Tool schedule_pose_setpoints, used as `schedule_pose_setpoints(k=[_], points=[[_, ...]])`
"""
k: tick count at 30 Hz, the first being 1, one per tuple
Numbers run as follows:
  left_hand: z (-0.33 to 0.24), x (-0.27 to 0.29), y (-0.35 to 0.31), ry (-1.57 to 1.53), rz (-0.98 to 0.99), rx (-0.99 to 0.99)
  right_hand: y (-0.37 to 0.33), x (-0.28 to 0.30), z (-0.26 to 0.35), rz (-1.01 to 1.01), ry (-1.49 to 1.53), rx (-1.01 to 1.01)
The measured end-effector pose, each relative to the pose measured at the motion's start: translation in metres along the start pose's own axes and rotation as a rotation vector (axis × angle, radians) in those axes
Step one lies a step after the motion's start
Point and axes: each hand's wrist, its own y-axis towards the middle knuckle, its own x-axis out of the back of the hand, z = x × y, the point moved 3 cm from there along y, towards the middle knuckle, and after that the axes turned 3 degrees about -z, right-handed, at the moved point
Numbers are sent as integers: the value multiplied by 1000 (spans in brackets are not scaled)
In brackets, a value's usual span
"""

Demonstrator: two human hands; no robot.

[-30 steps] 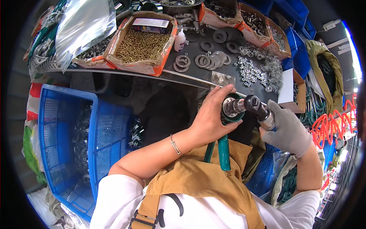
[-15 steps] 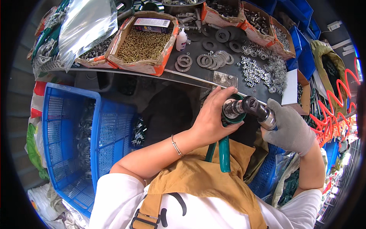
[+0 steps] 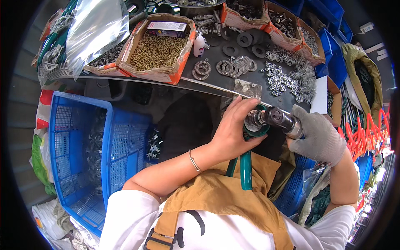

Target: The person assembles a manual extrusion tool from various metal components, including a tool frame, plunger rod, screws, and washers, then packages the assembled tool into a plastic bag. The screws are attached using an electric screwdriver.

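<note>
My bare left hand is wrapped round a green-handled metal tool part, its thumb along the near side of the round green head. Two green handles hang down from it in front of my apron. In my right hand, which wears a grey glove, is a ratchet wrench with a black head. The wrench's socket end sits on the round head between my left thumb and fingers. What lies under the socket is hidden.
On the bench stand a carton of brass-coloured screws, a small white bottle, ring washers and loose nuts. Blue crates flank me at the left. A red coiled hose hangs at the right.
Both hands keep their grip, with the wrench still on the round head. The whole view has shifted slightly, and the red coiled hose at the right hangs lower and more bunched.
</note>
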Motion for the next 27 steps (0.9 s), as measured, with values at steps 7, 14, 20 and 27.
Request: schedule_pose_setpoints(k=[7, 14, 20, 27], points=[[-1, -1, -1, 14, -11, -22, 4, 1, -4, 25, 17, 2], [5, 1, -3, -198, -16, 90, 3, -6, -4, 98, 179, -56], [4, -3, 3, -8, 21, 0, -9, -12, 2, 156, 291, -148], [-3, 18, 34, 1, 197, 91, -13, -19, -6, 208, 320, -165]])
